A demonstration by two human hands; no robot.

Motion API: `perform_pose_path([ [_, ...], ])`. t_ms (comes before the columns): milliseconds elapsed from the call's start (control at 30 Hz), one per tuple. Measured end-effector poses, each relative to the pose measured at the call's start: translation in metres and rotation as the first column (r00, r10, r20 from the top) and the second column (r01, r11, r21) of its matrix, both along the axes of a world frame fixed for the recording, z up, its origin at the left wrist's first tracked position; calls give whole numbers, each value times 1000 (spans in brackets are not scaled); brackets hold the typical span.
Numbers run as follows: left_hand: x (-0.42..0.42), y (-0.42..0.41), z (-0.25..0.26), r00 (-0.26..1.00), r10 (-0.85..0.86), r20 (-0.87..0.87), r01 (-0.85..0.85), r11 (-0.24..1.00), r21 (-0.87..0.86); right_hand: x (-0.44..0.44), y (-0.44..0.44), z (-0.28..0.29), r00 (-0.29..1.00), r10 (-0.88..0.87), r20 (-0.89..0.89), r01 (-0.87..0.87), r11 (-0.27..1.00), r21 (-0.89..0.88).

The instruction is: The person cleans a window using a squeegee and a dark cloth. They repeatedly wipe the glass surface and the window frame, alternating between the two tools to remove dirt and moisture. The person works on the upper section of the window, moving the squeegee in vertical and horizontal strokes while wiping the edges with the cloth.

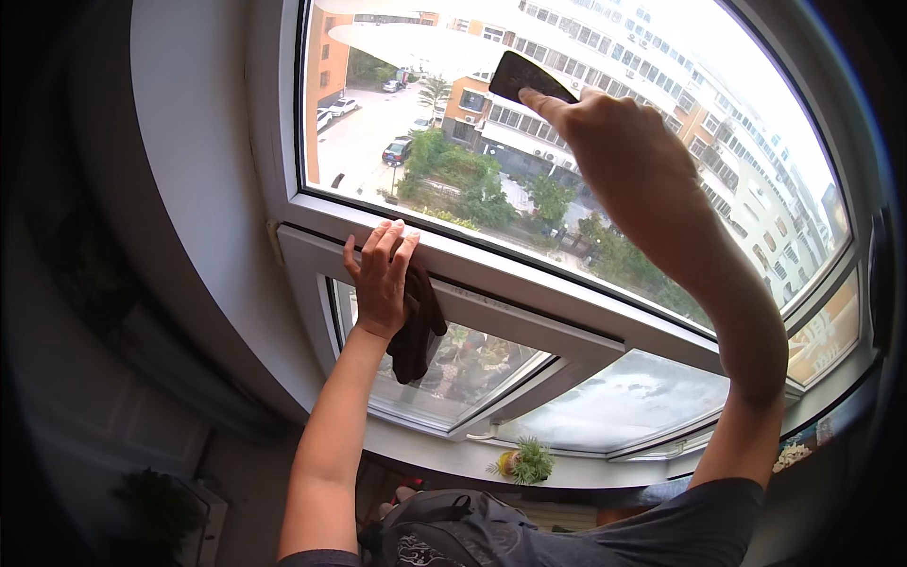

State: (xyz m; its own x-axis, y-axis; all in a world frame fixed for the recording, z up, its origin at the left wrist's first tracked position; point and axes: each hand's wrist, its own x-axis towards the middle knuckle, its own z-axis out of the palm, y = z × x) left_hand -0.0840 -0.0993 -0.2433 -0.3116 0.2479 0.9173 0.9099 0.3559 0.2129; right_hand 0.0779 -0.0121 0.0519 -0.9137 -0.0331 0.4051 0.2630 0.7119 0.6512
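Note:
My right hand point(609, 135) is raised against the large upper window pane point(460, 191). It grips a flat black pad point(528, 76), the index finger lying along its face; the part inside the palm is hidden. Lower down, the fingertips of my left hand point(382, 283) rest on the white window frame point(489, 262) between the upper pane and the lower sash. A dark brown cloth point(418, 340) hangs from under that hand, in front of the smaller lower pane point(468, 375). How the thumb holds the cloth is hidden.
A hinged lower sash point(595, 340) stands beside a hazy pane point(623, 404). On the sill below sits a small green plant in a yellow pot point(506, 464). A darker plant point(156, 503) stands at lower left. Outside are parked cars, trees and buildings.

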Motion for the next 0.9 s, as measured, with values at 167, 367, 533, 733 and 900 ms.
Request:
perform_pose_path([
  [167, -6, -2, -7, 999, 23, -28, -24, 999, -31, 16, 2, -13, 1000, 3, 20, -3, 1000, -21],
  [367, -6, -2, -4, 999, 24, -37, -25, 998, -50, 24, 5, -20, 1000, -8, -7, 7, 998, -64],
  [533, -5, 2, -5, 998, 49, -35, -50, 999, -18, 7, 0, -11, 997, 70, -13, -71, 990, -120],
  [733, -5, -4, -3, 999, 29, -36, -31, 998, -54, 17, -3, -9, 1000, 8, -12, -9, 991, -133],
  [900, -2, 0, -2, 1000, 12, -11, -12, 1000, 2, 1, 2, -11, 997, 61, -38, -65, 991, -116],
])
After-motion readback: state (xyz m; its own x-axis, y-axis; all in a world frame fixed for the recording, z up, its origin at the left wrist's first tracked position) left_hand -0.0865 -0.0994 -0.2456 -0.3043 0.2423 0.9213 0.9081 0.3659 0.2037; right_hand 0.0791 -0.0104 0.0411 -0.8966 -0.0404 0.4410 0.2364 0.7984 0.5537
